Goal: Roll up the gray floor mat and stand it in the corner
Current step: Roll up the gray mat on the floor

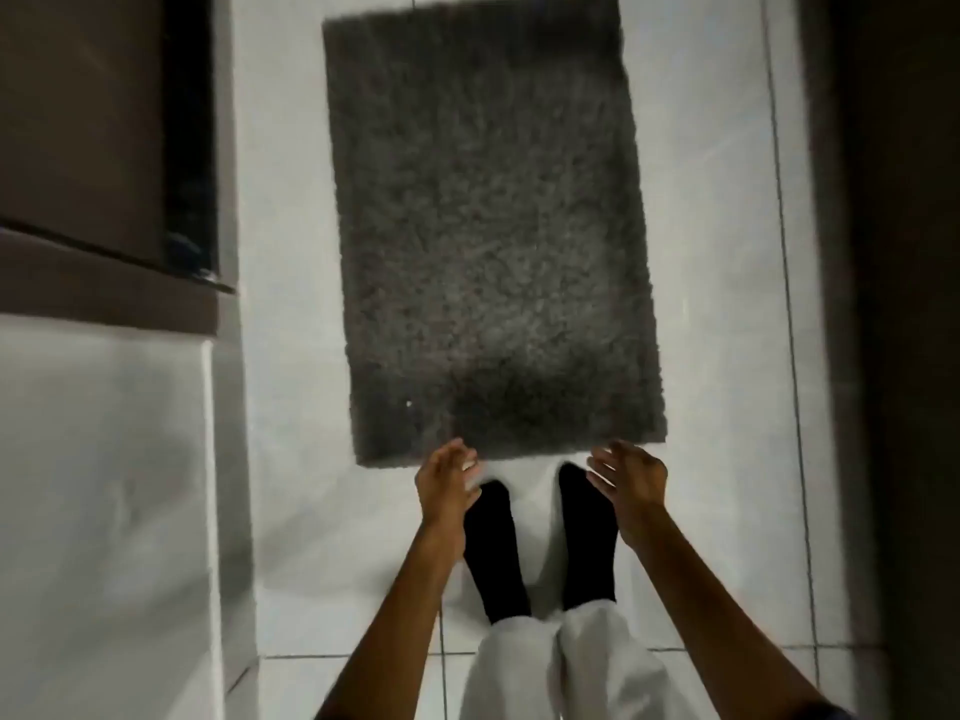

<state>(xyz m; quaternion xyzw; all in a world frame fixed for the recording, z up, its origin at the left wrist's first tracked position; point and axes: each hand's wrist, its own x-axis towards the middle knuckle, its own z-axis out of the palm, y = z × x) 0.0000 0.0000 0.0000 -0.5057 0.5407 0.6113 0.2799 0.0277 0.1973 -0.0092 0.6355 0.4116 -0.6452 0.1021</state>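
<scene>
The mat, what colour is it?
Dark gray and shaggy, the mat shows in the head view.

White floor tiles [727, 304] with thin dark grout lines cover the room. Two feet in black socks [493, 553] stand side by side on them, white trouser legs [545, 667] above. A brown cabinet [78, 148] stands to the left, a white surface [104, 511] below it.

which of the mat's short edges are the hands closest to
The near short edge of the gray mat, just ahead of the black-socked feet. Both open hands, left and right, hover there.
</scene>
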